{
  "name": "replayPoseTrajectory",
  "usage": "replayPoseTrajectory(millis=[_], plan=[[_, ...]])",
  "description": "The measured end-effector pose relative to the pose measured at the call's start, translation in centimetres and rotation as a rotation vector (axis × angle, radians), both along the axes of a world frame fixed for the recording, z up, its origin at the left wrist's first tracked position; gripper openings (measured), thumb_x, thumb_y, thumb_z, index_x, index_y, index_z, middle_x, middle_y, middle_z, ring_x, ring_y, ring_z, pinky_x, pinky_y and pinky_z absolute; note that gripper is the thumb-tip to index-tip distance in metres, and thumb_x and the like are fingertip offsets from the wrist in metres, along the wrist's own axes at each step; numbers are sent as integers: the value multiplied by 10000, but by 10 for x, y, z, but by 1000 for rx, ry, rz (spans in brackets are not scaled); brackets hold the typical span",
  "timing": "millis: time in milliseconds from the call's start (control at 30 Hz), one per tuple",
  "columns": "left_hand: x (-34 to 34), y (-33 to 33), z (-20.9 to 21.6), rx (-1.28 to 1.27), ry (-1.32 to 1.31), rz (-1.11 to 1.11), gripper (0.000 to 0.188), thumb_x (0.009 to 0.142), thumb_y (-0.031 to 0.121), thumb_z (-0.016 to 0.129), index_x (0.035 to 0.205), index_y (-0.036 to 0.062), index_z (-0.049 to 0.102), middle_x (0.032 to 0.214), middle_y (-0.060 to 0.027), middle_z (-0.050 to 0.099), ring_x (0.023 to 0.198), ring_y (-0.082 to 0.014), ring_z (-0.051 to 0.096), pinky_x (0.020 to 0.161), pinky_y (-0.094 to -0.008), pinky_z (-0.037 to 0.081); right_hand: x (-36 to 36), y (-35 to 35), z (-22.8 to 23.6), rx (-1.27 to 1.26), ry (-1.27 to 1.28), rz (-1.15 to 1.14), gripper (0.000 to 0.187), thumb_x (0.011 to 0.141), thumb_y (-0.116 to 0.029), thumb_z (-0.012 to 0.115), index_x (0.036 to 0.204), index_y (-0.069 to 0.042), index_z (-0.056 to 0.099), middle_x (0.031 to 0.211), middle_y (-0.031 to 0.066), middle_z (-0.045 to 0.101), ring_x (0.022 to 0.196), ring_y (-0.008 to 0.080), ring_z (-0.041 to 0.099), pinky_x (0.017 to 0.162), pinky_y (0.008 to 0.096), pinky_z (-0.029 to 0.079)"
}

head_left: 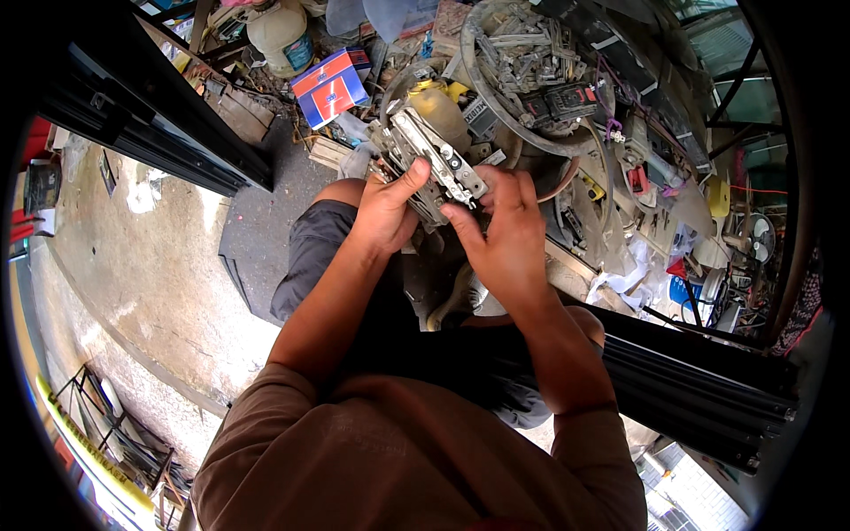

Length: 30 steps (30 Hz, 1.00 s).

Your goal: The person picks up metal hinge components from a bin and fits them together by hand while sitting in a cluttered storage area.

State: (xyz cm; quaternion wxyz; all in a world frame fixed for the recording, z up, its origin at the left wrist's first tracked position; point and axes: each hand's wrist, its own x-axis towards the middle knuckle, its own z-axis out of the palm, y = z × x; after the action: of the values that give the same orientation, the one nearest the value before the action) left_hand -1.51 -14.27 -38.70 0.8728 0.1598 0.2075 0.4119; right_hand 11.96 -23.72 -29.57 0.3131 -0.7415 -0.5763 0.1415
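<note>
— So, what is being held?
— A silver metal mechanism (438, 157), to the right of the blue-and-red box (329, 88) and nearer the body. It is clasped by the left hand (388, 211), thumb pressed on top, other fingers mostly hidden.
— And the right hand (506, 226)?
— Its thumb and curled fingers are closed about the mechanism's lower end; how firmly cannot be told.
— Around the box?
— A white bucket (277, 40) is seen just beyond it; loose metal pieces (531, 53), well to its right.
</note>
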Motion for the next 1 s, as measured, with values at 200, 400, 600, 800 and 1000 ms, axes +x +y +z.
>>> replayPoseTrajectory(millis=[200, 400, 600, 800, 1000], plan=[[0, -2, 3, -36, -43, -19, 414, 982, 172, 753, 1343, 30, 607, 1236, -108, 706, 1116, -244, 692, 999, -422, 562, -1, 2, 7, -76, -209, 38, 699, 830, -426, 848, 1331, -24, 572, 1150, 170, 614, 1006, 369, 674, 804, 457, 574], [-1, -4, 1, -13, -22, -31, 478, 1006, 241, 722, 1395, 19, 555, 1281, -136, 689, 1177, -294, 675, 1037, -471, 547, -4, 6, 9, -32, -319, 56, 690, 831, -460, 830, 1302, -19, 588, 1049, 155, 689, 960, 340, 709, 795, 425, 585], [-2, -5, -7, -24, -87, -39, 471, 1013, 237, 710, 1403, 27, 552, 1293, -133, 687, 1188, -301, 671, 1052, -475, 536, -3, 5, 4, 18, -394, 82, 551, 851, -403, 806, 1194, -25, 600, 914, 120, 693, 796, 315, 714, 685, 414, 584], [-2, -7, -1, -65, -149, -52, 419, 1025, 259, 691, 1366, 44, 577, 1230, -117, 703, 1115, -273, 682, 999, -449, 549, -4, 5, 10, 7, -427, 92, 482, 863, -343, 806, 1176, -13, 647, 911, 134, 729, 797, 308, 729, 679, 407, 592], [-1, -6, 1, -71, -124, -50, 389, 1021, 290, 696, 1316, 54, 604, 1163, -102, 711, 1045, -241, 681, 946, -411, 554, -5, 6, 10, 26, -483, 111, 466, 858, -324, 808, 1186, -29, 656, 900, 108, 725, 762, 270, 727, 644, 374, 589]])
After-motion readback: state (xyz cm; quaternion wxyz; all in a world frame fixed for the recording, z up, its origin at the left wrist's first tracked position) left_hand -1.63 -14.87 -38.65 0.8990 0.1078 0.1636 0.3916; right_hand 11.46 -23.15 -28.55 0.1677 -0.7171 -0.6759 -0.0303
